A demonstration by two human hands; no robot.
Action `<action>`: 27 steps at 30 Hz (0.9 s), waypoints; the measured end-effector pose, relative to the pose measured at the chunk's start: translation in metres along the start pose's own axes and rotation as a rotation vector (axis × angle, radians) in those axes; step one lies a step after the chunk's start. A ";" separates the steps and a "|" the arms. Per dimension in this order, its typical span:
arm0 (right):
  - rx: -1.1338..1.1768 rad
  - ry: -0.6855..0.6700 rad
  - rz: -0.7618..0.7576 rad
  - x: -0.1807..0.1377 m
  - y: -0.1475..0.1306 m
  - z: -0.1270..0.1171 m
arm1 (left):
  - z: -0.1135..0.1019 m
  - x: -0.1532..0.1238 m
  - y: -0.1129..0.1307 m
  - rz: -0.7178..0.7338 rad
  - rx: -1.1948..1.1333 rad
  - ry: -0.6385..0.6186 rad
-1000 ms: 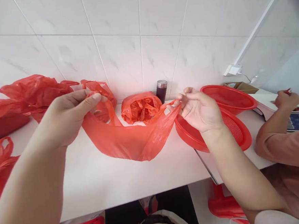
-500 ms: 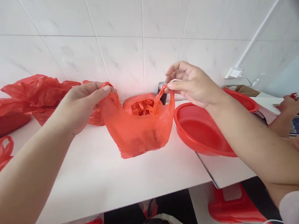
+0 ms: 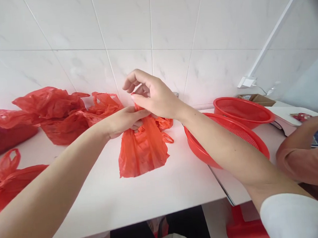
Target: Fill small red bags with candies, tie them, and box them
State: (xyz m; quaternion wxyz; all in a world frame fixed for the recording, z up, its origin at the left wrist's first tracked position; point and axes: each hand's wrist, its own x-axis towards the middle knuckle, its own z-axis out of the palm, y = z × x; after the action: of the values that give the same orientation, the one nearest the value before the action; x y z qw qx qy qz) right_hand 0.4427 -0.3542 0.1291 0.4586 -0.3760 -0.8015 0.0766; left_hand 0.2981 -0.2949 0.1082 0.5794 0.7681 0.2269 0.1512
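A thin red plastic bag (image 3: 143, 152) hangs in front of me above the white table, its top gathered up. My left hand (image 3: 125, 121) is closed round the gathered neck of the bag. Just above it and crossing over, my right hand (image 3: 153, 92) has curled fingers, with thumb and forefinger pinching a bit of the red plastic at the top. Behind the bag, more red plastic (image 3: 164, 123) shows in part, mostly hidden by my hands.
Several filled red bags (image 3: 57, 111) stand at the left and back left. Two red baskets (image 3: 204, 150) sit at the right, a cardboard box (image 3: 263, 100) behind. A co-worker's arm (image 3: 304, 134) is at far right. The white table's (image 3: 143, 203) front edge runs below.
My hands held the bag's two handles apart; now they have come together and the bag's top is gathered. My right hand moved left, over the left one.
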 end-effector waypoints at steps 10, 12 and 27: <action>0.218 -0.047 0.272 -0.063 -0.005 0.009 | -0.008 -0.021 -0.022 0.002 -0.010 0.074; 0.288 -0.103 0.210 -0.070 -0.021 0.010 | -0.010 -0.027 -0.022 0.032 0.150 0.011; 0.896 0.002 0.556 -0.087 0.068 0.063 | 0.031 -0.010 -0.065 0.391 0.964 0.672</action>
State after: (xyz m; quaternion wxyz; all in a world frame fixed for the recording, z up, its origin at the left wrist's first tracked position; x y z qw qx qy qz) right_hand 0.4549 -0.3506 0.0029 0.5376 -0.3416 -0.5598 0.5299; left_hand 0.2941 -0.3108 0.0377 0.0258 0.8812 0.2949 0.3687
